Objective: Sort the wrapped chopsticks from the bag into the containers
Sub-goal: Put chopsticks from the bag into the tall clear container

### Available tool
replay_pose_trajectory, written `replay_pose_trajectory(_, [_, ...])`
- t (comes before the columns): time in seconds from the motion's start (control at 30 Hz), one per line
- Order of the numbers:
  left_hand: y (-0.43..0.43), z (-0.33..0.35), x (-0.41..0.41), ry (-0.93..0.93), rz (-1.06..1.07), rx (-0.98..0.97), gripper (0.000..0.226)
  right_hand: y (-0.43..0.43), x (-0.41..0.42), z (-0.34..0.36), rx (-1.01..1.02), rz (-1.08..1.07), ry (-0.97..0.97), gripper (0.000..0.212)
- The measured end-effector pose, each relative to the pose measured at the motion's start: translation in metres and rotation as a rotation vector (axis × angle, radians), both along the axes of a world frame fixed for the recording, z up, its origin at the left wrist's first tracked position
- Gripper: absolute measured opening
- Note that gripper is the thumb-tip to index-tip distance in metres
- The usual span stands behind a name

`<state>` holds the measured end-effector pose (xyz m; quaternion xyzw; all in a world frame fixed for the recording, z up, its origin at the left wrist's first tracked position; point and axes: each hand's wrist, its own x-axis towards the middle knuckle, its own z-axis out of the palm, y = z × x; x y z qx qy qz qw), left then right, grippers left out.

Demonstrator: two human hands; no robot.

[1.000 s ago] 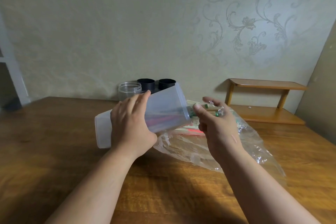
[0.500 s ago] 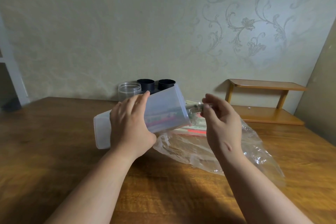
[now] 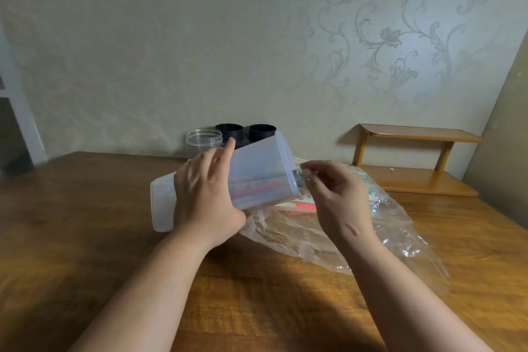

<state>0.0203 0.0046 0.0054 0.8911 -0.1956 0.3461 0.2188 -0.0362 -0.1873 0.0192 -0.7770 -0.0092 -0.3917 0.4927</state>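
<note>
My left hand (image 3: 205, 197) grips a translucent plastic container (image 3: 257, 168), tilted on its side above the table with its mouth toward the right. Red and pale wrapped chopsticks show faintly through its wall. At the mouth, my right hand (image 3: 337, 203) pinches the end of a green wrapped pair of chopsticks (image 3: 297, 178); most of the pair lies inside the container. Under both hands lies a crumpled clear plastic bag (image 3: 400, 237) with more wrapped chopsticks (image 3: 303, 206) in it, one with a red mark.
A clear jar (image 3: 203, 141) and two black cups (image 3: 229, 131) (image 3: 261, 132) stand at the back of the wooden table (image 3: 85, 223), by the wall. A low wooden shelf (image 3: 414, 137) stands at the back right.
My right hand has pushed the green wrapped pair leftward, deeper into the container, and now sits close to its mouth. My left hand keeps the container tilted in the same place.
</note>
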Motion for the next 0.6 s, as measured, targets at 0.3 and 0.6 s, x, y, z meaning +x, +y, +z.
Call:
replay_pose_trajectory(0.3, [0.000, 0.003, 0.001, 0.008, 0.089, -0.127, 0.107, -0.011, -0.004, 0.007, 0.099, 0.002, 0.132, 0.018])
replay_pose_trajectory(0.6, [-0.001, 0.003, -0.003, 0.038, 0.077, -0.074, 0.108, -0.007, -0.012, 0.010, -0.049, 0.349, 0.655, 0.031])
